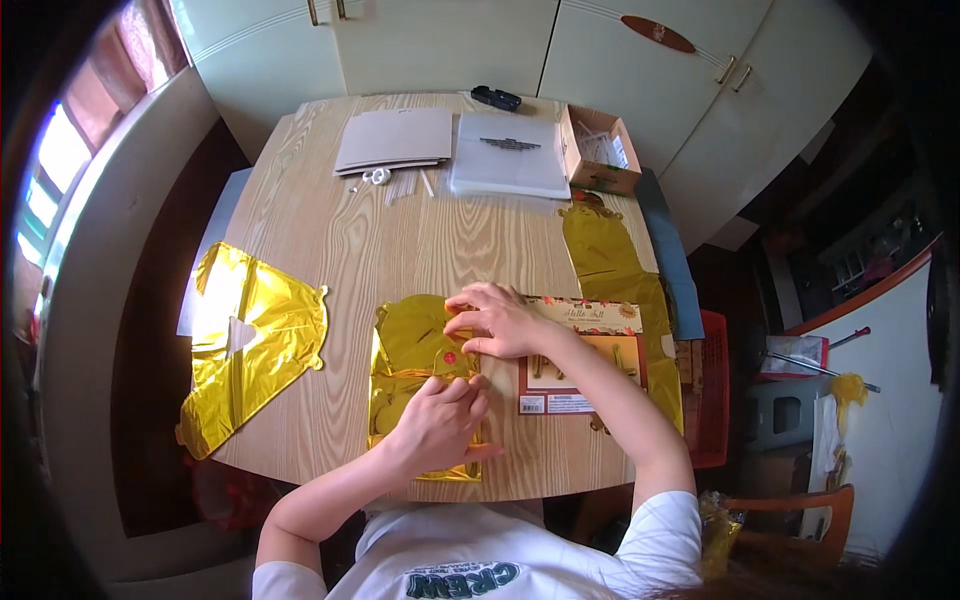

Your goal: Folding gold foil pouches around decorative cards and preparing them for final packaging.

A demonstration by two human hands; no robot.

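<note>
A flat gold foil balloon, with folds across it and a small red spot, lies on the wooden table in front of me. My left hand is closed over its middle, knuckles bent and fingers curled against the foil, thumb pointing right. Across the balloon's upper right edge reaches my right hand, its bent fingers apart and their tips on the foil. Under my right forearm, partly covered, lies a printed package card with an orange and dark red front. Both palms are hidden.
Another gold foil balloon lies at the left table edge, and a long one at the right. Farther back are grey boards, a clear plastic sheet stack, white rolls, a cardboard box and a black object.
</note>
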